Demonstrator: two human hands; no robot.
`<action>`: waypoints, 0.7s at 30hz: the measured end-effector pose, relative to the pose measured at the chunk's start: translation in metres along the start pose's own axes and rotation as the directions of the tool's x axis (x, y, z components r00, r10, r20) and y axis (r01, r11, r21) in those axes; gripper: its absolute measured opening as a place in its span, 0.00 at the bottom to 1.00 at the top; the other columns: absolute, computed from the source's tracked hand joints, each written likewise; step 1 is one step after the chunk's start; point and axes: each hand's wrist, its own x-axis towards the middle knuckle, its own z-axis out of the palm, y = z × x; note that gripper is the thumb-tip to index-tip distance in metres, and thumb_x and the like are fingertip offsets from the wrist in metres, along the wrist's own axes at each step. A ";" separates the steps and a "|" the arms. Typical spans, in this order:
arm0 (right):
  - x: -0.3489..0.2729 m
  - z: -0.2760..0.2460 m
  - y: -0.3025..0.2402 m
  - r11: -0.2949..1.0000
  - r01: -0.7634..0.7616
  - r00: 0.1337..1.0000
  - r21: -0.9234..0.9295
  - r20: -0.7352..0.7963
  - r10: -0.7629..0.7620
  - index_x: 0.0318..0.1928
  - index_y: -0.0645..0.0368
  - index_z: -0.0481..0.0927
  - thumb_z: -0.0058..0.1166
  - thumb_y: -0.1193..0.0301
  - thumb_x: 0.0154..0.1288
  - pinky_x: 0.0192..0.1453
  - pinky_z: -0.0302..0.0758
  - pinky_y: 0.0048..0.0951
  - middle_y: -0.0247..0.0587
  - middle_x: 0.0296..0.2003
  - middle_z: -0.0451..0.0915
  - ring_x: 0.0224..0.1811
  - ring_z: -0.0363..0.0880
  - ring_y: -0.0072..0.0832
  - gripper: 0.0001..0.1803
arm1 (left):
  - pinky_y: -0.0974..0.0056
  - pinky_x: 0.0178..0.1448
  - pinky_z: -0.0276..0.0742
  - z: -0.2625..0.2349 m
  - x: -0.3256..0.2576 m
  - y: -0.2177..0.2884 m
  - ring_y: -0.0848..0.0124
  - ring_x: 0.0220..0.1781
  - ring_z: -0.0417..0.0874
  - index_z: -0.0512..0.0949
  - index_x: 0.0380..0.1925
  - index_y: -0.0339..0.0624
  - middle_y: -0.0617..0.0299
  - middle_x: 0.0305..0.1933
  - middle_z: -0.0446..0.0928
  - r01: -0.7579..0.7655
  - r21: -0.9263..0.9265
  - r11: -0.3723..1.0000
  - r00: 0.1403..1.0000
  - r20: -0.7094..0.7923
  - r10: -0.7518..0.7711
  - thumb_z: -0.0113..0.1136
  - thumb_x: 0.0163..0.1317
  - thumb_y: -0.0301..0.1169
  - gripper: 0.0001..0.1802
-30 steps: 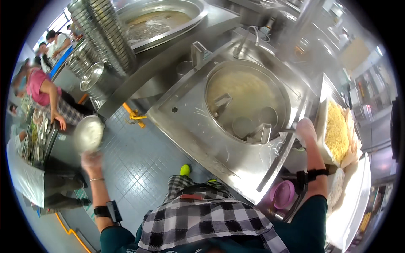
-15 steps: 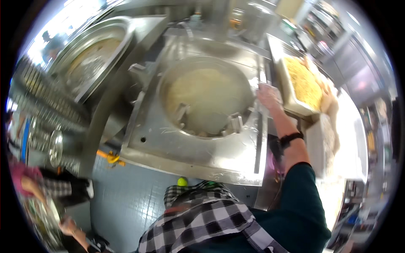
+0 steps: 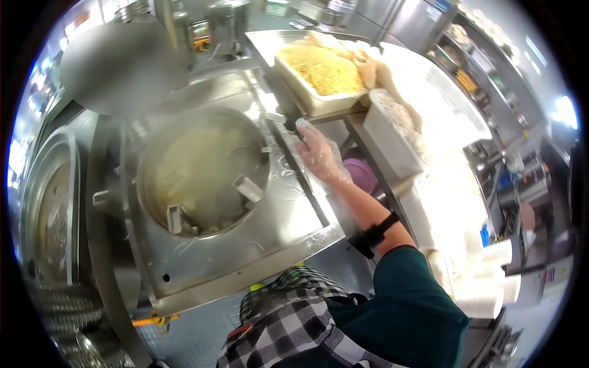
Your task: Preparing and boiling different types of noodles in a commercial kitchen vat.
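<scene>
My right hand [image 3: 322,153], in a clear plastic glove, hangs beside the right edge of the steel cooker [image 3: 208,264]. Its fingers are stretched out and nothing shows in them. Left of it, a wide round pot [image 3: 140,178] set into the cooker holds cloudy, steaming liquid [image 3: 196,162]. Two metal brackets, one at the pot's near left [image 3: 175,218] and one at its near right [image 3: 248,189], sit at the rim. Faint round outlines show in the liquid beside the right one. My left hand is out of view.
Beyond my right hand stands a white tub [image 3: 319,105] heaped with yellow noodle-like strands [image 3: 325,67]. A narrower white bin [image 3: 392,138] of pale crumbly food adjoins it. A purple bowl [image 3: 361,175] sits below the counter. White container stacks [image 3: 485,300] stand at right; a steel basin [image 3: 72,214] is at far left.
The view has swung right, so the cooker now lies further left. My right hand has come off the cooker's edge. A hand at the lower left has left the view.
</scene>
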 end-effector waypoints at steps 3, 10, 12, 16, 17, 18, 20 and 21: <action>-0.038 -0.022 0.045 0.981 -0.103 0.962 0.166 -0.233 0.141 0.51 0.61 0.67 0.49 0.69 0.55 0.54 0.65 0.32 0.51 0.48 0.69 0.50 0.69 0.41 0.22 | 0.68 0.43 0.69 0.081 0.011 -0.064 0.70 0.38 0.71 0.63 0.50 0.31 0.50 0.49 0.69 -0.231 0.117 0.966 0.845 0.517 0.139 0.49 0.57 0.33 0.23; -0.090 -0.111 0.213 0.762 -0.105 0.673 0.639 -0.518 0.527 0.54 0.65 0.61 0.44 0.68 0.61 0.58 0.60 0.30 0.51 0.51 0.66 0.55 0.64 0.34 0.23 | 0.72 0.38 0.66 0.432 -0.071 0.043 0.75 0.34 0.68 0.64 0.49 0.34 0.61 0.38 0.71 0.636 -0.031 0.771 0.716 0.396 -0.574 0.42 0.62 0.38 0.21; -0.121 -0.153 0.259 0.758 -0.174 0.600 0.629 -0.543 0.588 0.54 0.65 0.61 0.44 0.67 0.61 0.58 0.61 0.30 0.51 0.50 0.67 0.54 0.64 0.34 0.23 | 0.70 0.34 0.66 0.514 -0.130 0.068 0.75 0.29 0.69 0.65 0.49 0.36 0.65 0.33 0.71 0.712 -0.131 0.689 0.641 0.521 -0.563 0.43 0.61 0.38 0.21; -0.174 -0.221 0.335 0.784 -0.311 0.494 0.537 -0.613 0.616 0.54 0.66 0.62 0.46 0.69 0.60 0.58 0.61 0.30 0.51 0.52 0.66 0.55 0.63 0.34 0.22 | 0.76 0.26 0.64 0.599 -0.217 0.040 0.79 0.24 0.69 0.72 0.37 0.42 0.67 0.27 0.71 0.846 -0.043 0.532 0.413 0.684 -0.601 0.49 0.59 0.39 0.13; -0.174 -0.233 0.350 0.800 -0.198 0.453 0.566 -0.671 0.587 0.54 0.65 0.62 0.47 0.72 0.59 0.60 0.60 0.29 0.51 0.52 0.66 0.56 0.63 0.34 0.22 | 0.76 0.26 0.65 0.625 -0.246 0.056 0.79 0.25 0.70 0.72 0.36 0.43 0.66 0.27 0.72 0.706 0.071 0.705 0.463 0.707 -0.535 0.49 0.58 0.38 0.12; -0.180 -0.253 0.361 0.787 -0.251 0.451 0.563 -0.652 0.610 0.53 0.65 0.63 0.47 0.75 0.58 0.60 0.61 0.29 0.51 0.51 0.66 0.56 0.63 0.33 0.22 | 0.76 0.25 0.65 0.655 -0.278 0.072 0.78 0.26 0.71 0.72 0.34 0.43 0.66 0.28 0.72 0.521 0.176 0.835 0.497 0.733 -0.464 0.50 0.58 0.37 0.11; -0.192 -0.293 0.412 0.905 -0.207 0.525 0.372 -0.738 0.424 0.49 0.64 0.69 0.50 0.74 0.55 0.54 0.68 0.27 0.48 0.47 0.71 0.50 0.70 0.31 0.19 | 0.74 0.28 0.69 0.718 -0.331 0.095 0.76 0.29 0.73 0.72 0.37 0.42 0.63 0.31 0.73 0.059 0.223 0.973 0.421 0.878 -0.227 0.52 0.57 0.34 0.10; -0.186 -0.315 0.431 0.955 -0.267 0.593 0.131 -0.758 0.270 0.46 0.60 0.72 0.52 0.74 0.52 0.49 0.70 0.29 0.47 0.44 0.73 0.47 0.72 0.33 0.18 | 0.74 0.30 0.70 0.747 -0.351 0.112 0.75 0.32 0.73 0.71 0.37 0.41 0.63 0.31 0.73 0.417 0.196 0.887 0.285 0.899 -0.333 0.50 0.58 0.33 0.10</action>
